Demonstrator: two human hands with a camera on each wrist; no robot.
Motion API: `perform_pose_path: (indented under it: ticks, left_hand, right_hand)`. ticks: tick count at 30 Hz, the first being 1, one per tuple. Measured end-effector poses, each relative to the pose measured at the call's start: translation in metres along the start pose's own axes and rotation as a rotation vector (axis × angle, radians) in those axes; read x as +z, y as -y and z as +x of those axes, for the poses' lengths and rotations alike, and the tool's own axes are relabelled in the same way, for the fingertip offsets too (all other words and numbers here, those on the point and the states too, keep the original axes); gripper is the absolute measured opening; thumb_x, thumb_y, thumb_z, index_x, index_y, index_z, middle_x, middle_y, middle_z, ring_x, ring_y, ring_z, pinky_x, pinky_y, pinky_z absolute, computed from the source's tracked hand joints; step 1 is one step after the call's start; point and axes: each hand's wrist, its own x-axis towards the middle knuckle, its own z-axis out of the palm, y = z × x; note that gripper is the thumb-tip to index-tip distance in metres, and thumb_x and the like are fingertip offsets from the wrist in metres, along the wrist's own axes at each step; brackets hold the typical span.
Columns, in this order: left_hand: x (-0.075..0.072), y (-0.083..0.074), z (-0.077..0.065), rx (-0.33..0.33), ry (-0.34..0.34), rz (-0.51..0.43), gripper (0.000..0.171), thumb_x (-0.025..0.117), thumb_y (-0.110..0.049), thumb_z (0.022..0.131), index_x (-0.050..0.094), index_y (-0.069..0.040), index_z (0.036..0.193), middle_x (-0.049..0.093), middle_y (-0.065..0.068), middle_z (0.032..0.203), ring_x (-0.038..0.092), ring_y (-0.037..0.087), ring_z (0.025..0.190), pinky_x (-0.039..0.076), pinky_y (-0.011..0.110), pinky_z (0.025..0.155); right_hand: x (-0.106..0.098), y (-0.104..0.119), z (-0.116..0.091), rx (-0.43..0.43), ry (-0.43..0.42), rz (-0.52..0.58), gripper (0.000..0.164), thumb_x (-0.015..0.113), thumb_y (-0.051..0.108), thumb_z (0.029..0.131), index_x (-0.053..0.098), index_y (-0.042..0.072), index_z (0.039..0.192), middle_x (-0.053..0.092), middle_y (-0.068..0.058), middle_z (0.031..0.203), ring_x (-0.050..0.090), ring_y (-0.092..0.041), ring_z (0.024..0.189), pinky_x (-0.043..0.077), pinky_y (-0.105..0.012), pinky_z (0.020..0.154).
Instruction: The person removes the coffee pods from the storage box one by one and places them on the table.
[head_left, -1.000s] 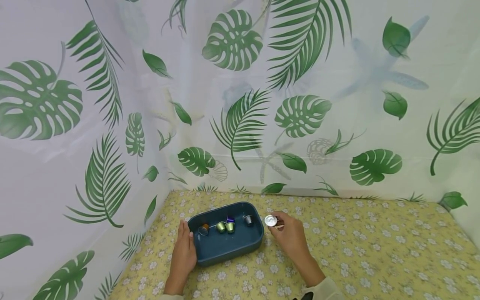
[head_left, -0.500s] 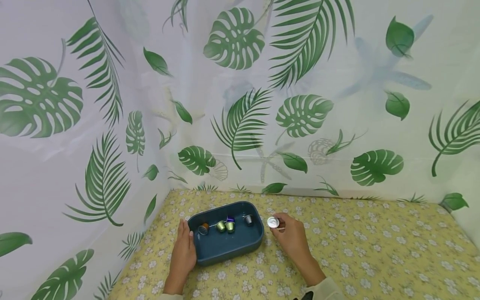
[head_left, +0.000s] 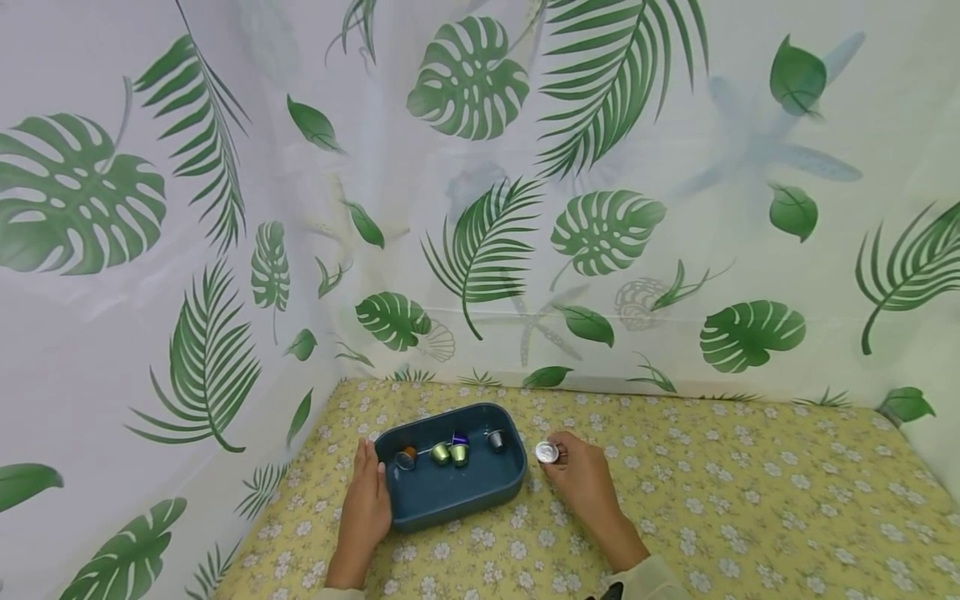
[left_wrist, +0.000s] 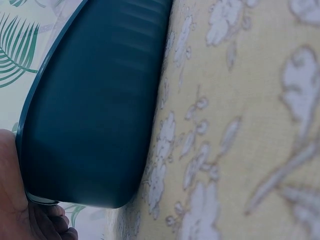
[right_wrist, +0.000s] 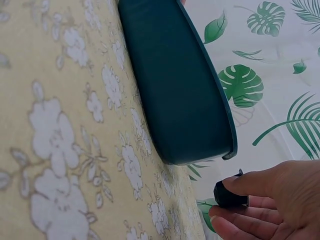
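Observation:
A dark blue rectangular tub (head_left: pixel 459 505) with rounded corners stands on the table. My left hand (head_left: pixel 363 504) rests along its left end, fingers straight against the outside wall and thumb by the rim. Just off the tub's right end, my right hand (head_left: pixel 588 482) pinches a coffee capsule (head_left: pixel 547 452) whose silver foil lid faces up and toward me. The right wrist view shows this capsule's black body (right_wrist: pixel 231 195) between thumb and fingers. Inside the tub lie an orange capsule (head_left: pixel 406 457), two green capsules (head_left: pixel 459 455), a purple capsule (head_left: pixel 461 438) and a grey capsule (head_left: pixel 496 440).
A yellow flowered cloth (head_left: pixel 750 500) covers the table to the right of the tub and in front of it. White sheeting printed with green leaves (head_left: pixel 675 250) hangs behind the table and along its left side.
My right hand has drawn slightly right and down, away from the tub's right end, with the capsule still pinched. My left hand and the capsules in the tub stay where they were.

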Motion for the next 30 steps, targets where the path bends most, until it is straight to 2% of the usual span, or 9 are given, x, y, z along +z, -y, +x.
perform_pose_path:
  ticks: [7, 12, 23, 30]
  left_hand:
    - [0.0, -0.001, 0.0, -0.003, -0.006, 0.003, 0.056, 0.034, -0.019, 0.113, 0.015, 0.007, 0.159, 0.007, 0.025, 0.167, 0.021, 0.047, 0.149, 0.03, 0.064, 0.113]
    - [-0.001, -0.002, 0.0, 0.002, -0.009, 0.009, 0.056, 0.034, -0.017, 0.113, 0.016, 0.008, 0.159, 0.007, 0.026, 0.167, 0.022, 0.048, 0.148, 0.03, 0.064, 0.112]
    - [-0.002, -0.002, -0.001, 0.002, 0.002, -0.012, 0.056, 0.033, -0.02, 0.114, 0.015, 0.008, 0.159, 0.005, 0.026, 0.167, 0.019, 0.047, 0.149, 0.028, 0.064, 0.114]
    - [-0.002, -0.001, 0.0, 0.007, 0.002, -0.015, 0.056, 0.033, -0.018, 0.113, 0.014, 0.008, 0.159, 0.005, 0.025, 0.167, 0.018, 0.047, 0.15, 0.027, 0.064, 0.114]
  right_hand:
    - [0.0, -0.002, -0.002, -0.012, -0.004, -0.045, 0.026, 0.082, 0.0, 0.084, 0.072, -0.003, 0.108, 0.074, -0.015, 0.092, 0.072, -0.024, 0.076, 0.059, -0.038, 0.066]
    - [-0.001, -0.002, -0.003, 0.023, 0.043, -0.027, 0.026, 0.081, -0.003, 0.083, 0.071, -0.003, 0.107, 0.073, -0.012, 0.089, 0.068, -0.016, 0.07, 0.056, -0.033, 0.061]
    - [0.002, -0.01, -0.003, 0.054, 0.128, -0.048, 0.022, 0.084, -0.001, 0.08, 0.071, 0.001, 0.098, 0.071, -0.007, 0.083, 0.064, -0.012, 0.068, 0.054, -0.032, 0.059]
    - [0.003, -0.014, 0.001, 0.073, 0.163, -0.044, 0.022, 0.084, 0.0, 0.081, 0.071, 0.002, 0.098, 0.07, -0.005, 0.083, 0.063, -0.011, 0.069, 0.055, -0.033, 0.061]
